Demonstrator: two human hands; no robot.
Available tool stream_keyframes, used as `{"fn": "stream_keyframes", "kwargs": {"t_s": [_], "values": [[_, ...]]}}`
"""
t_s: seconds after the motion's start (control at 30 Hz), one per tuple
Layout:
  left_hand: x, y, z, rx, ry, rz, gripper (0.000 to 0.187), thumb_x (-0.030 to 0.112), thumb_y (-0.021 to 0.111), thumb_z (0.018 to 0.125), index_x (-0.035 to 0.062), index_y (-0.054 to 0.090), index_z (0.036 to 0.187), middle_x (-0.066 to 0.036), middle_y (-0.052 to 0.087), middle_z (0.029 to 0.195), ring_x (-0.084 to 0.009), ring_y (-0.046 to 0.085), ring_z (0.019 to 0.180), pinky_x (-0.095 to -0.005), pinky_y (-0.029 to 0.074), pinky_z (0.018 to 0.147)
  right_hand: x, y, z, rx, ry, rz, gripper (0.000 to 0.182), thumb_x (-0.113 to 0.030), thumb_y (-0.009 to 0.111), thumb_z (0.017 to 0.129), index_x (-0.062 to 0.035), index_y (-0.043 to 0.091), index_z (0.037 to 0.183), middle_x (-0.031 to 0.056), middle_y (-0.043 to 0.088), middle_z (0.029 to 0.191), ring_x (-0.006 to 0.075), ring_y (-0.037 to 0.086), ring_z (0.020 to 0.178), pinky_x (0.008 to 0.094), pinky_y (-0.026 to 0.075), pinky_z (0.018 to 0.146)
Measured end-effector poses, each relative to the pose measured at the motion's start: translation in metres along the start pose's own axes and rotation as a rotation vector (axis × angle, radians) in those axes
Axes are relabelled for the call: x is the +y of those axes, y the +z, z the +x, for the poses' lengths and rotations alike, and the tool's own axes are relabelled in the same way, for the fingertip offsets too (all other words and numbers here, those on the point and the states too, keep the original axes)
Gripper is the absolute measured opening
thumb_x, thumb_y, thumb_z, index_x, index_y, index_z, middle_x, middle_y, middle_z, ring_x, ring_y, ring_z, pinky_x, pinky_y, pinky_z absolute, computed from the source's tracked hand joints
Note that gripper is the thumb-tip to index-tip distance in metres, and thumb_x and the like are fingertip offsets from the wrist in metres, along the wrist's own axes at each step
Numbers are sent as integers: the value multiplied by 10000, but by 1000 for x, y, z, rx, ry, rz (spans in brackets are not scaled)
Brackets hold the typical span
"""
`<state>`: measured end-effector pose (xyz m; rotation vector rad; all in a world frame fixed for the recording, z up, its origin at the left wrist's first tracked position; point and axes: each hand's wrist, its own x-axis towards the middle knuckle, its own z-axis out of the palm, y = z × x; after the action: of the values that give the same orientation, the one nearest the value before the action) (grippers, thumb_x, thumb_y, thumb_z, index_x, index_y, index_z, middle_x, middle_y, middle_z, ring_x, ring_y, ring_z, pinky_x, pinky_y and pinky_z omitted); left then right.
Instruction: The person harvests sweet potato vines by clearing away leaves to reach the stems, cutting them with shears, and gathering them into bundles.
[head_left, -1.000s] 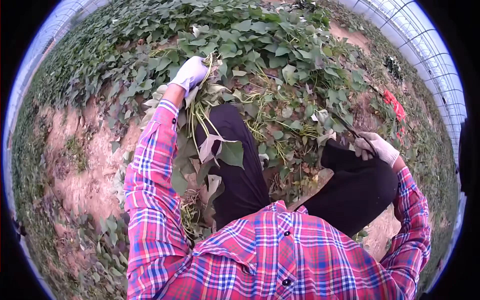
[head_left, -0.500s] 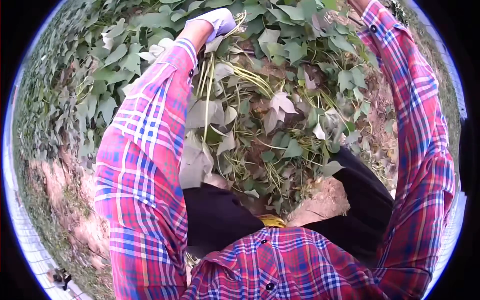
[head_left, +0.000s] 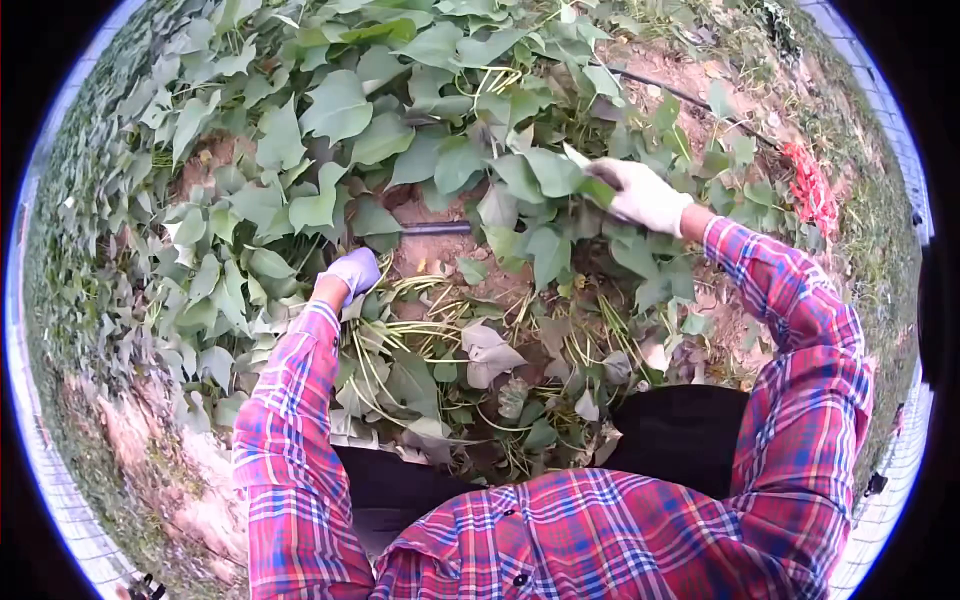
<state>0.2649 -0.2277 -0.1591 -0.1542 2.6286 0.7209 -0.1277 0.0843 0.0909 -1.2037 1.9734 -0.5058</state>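
My left hand (head_left: 352,272), in a pale glove, is closed around a bunch of green vine stems (head_left: 400,335) that trail back toward my knees. My right hand (head_left: 645,195), in a white glove, reaches forward into the big leaves (head_left: 540,170). It grips a dark tool (head_left: 603,177), of which only a short piece shows at the fist. Both sleeves are red and blue plaid. Cut vines and wilted leaves (head_left: 490,355) lie heaped between my arms.
Dense leafy vines (head_left: 300,130) cover the ground ahead and to the left. A black hose (head_left: 435,228) lies on bare soil under the leaves, and another hose (head_left: 680,95) runs at the back right. Something red (head_left: 810,185) lies far right. A dirt path (head_left: 170,470) runs lower left.
My head has shifted, and both hands now sit lower in view. The left hand still holds the stems. The right hand came back into view and pushed into the leaves.
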Motion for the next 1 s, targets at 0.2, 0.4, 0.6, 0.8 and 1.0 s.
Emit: {"fn": "stream_keyframes", "kwargs": {"t_s": [0.2,0.4,0.6,0.8,1.0], "values": [[65,-34,-30,45,-426,-435,283,117,498,808,-44,683,948,-278,632,1021,-390,629,984,-430,503,853,32,64,-41,-382,-158,-508,414,-277,619,816,-71,542,1167,186,642,911,369,631,847,435,500,749],[125,3,-49,-4,-819,-56,267,161,509,804,-41,683,816,-294,641,885,-402,656,853,-461,522,735,24,57,-25,-384,-272,-478,375,-276,599,821,-51,535,1114,182,629,827,378,621,788,452,499,706],[139,-90,-48,273,-755,-612,286,214,614,868,-41,670,986,-212,681,909,-301,657,821,-373,519,702,-19,-86,-17,-158,-335,-333,413,-234,615,806,-71,531,1176,164,628,911,310,624,849,385,495,753],[249,-227,16,402,-538,-737,245,93,664,869,0,662,1096,-4,683,842,-45,551,700,-222,464,622,114,-128,26,267,-152,368,462,-177,626,892,23,471,1279,87,614,1122,135,588,1016,279,456,927],[362,-259,150,268,-237,-295,407,210,690,823,123,619,1214,-136,695,908,-229,670,773,-329,495,723,253,7,-40,-164,185,1015,404,-211,624,849,-21,550,1199,133,623,1107,202,573,1039,322,449,915]]}}
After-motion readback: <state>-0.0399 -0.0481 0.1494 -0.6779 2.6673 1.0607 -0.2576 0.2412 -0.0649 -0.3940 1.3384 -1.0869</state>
